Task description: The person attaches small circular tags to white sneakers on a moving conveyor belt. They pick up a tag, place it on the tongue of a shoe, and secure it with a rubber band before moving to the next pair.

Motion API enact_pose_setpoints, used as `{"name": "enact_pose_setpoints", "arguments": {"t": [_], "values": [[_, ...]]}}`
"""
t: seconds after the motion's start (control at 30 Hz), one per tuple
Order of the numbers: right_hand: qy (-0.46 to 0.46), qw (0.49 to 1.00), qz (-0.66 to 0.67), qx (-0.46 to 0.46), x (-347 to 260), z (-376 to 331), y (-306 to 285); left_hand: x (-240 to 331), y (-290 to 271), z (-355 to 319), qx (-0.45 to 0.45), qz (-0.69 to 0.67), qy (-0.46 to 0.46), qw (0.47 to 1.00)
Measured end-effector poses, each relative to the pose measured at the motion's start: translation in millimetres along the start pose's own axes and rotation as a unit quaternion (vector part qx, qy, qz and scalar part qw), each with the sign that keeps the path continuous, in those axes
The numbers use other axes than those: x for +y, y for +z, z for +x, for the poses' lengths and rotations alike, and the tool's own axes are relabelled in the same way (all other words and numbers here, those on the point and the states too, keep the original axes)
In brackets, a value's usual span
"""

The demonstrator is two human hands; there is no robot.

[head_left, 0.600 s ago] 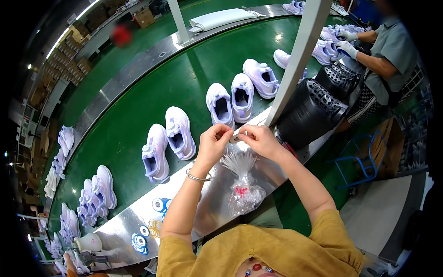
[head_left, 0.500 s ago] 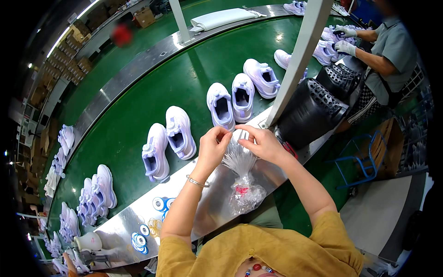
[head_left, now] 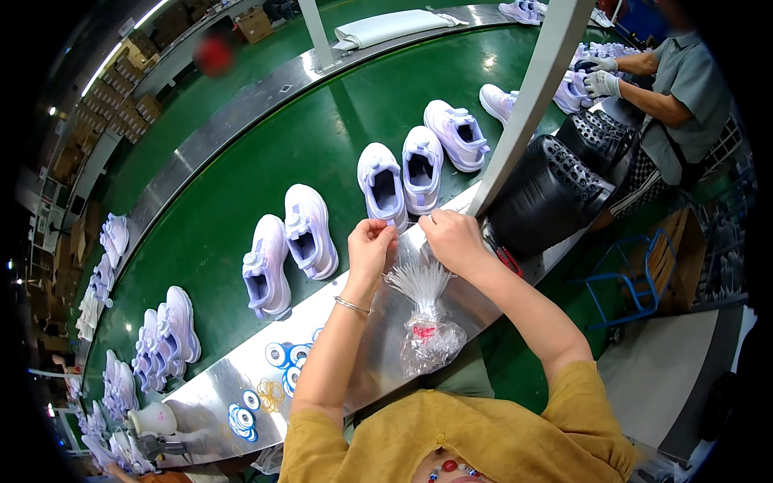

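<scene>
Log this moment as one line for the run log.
left hand: pinching something small, unclear | right hand: same, fingertips together | clear plastic bag: below hands, on metal ledge | lavender shoes: on green conveyor

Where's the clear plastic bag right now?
In the head view, the clear plastic bag lies on the metal ledge, just below the left hand and right hand.

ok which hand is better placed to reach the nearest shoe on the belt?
Left, probably. The left hand hovers just below the nearest shoe; the right hand sits farther right, by the post.

Mustard short sleeves — thin wrist bangle (head_left: 352, 305)
</scene>
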State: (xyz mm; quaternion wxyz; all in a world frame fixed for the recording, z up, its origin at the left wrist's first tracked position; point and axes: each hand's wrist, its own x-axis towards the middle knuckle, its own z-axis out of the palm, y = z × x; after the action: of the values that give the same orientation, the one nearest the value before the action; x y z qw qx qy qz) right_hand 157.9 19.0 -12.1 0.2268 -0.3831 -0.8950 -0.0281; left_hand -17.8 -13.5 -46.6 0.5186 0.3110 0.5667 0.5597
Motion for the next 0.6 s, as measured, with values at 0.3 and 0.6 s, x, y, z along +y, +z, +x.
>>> {"name": "enact_pose_setpoints", "arguments": {"t": [0.3, 0.6], "values": [[-0.081, 0.995, -0.051, -0.008, -16.7, 25.6, 20.0, 1.4, -20.3, 2.3, -0.009, -0.04, -0.034, 0.999], [0.026, 0.977, 0.214, -0.001, -19.7, 32.5, 23.8, 17.0, -36.4, -6.2, 0.058, 0.064, 0.055, 0.995]]}}
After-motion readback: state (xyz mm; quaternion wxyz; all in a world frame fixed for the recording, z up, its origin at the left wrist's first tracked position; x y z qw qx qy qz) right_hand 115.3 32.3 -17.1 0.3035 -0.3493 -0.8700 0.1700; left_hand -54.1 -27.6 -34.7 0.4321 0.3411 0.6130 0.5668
